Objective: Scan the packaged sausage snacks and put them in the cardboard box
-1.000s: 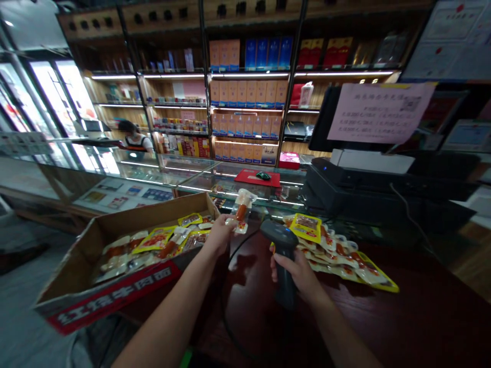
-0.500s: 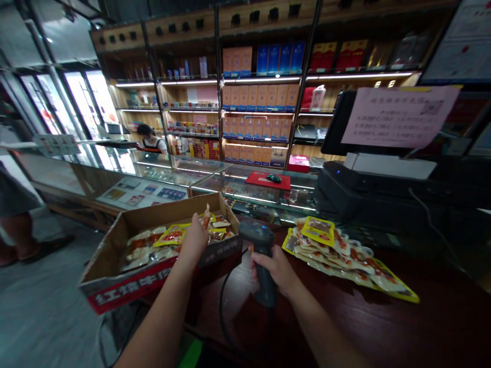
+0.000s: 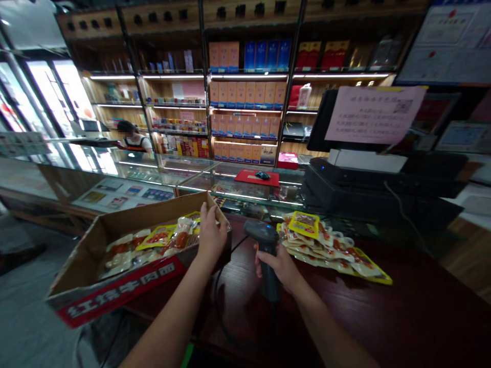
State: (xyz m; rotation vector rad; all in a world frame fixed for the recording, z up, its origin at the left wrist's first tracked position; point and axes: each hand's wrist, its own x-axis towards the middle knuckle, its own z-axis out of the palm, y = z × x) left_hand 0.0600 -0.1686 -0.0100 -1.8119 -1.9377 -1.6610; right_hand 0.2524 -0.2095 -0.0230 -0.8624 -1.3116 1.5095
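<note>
My right hand (image 3: 282,263) is wrapped round the grip of a dark grey barcode scanner (image 3: 264,235), held above the dark red-brown table with its head tilted up and to the left. My left hand (image 3: 213,230) is at the right end of an open cardboard box (image 3: 126,296), fingers stretched and slightly apart over the rim. No item shows in it, though its palm side is hidden. Clear and yellow-edged packs of snack food (image 3: 155,237) lie in the box. Right of the scanner rests a pile of similar vacuum packs (image 3: 326,250), a small yellow pack (image 3: 304,224) on top.
Behind the table runs a glass display counter (image 3: 226,191) with a mouse (image 3: 262,175) on a red mat. A monitor (image 3: 320,122) with a pink paper sign stands back right. A person (image 3: 134,138) is behind the far counter. The scanner's cable hangs over the table.
My view has turned slightly right. My left hand has shifted right to the box's end, its fingers now more spread. The scanner remains in my right hand.
</note>
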